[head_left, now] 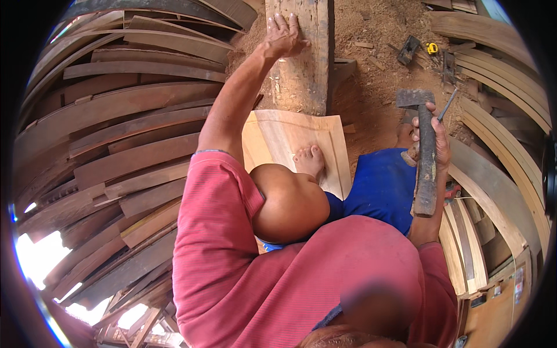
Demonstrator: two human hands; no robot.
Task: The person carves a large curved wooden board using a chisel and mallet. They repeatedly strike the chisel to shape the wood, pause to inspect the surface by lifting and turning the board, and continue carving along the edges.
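Note:
My left hand [285, 37] lies flat on a thick, worn wooden beam [301, 81], fingers stretched out, holding nothing. On the right, my right hand [439, 139] is closed round a hammer [426, 168] with a dark, blocky head and a worn handle. The head points away from me and the handle end lies toward my body. A thin grey rod [448, 103] sticks out from the same hand; its kind I cannot make out. My bare foot rests on a pale wooden panel [264, 139] at the near end of the beam.
Stacked curved planks [145, 98] fill the left side. More curved boards [505, 139] lie along the right. Sawdust [371, 87] covers the ground beyond, with a black block-shaped tool [409, 50] and a yellow tape measure [431, 49] on it.

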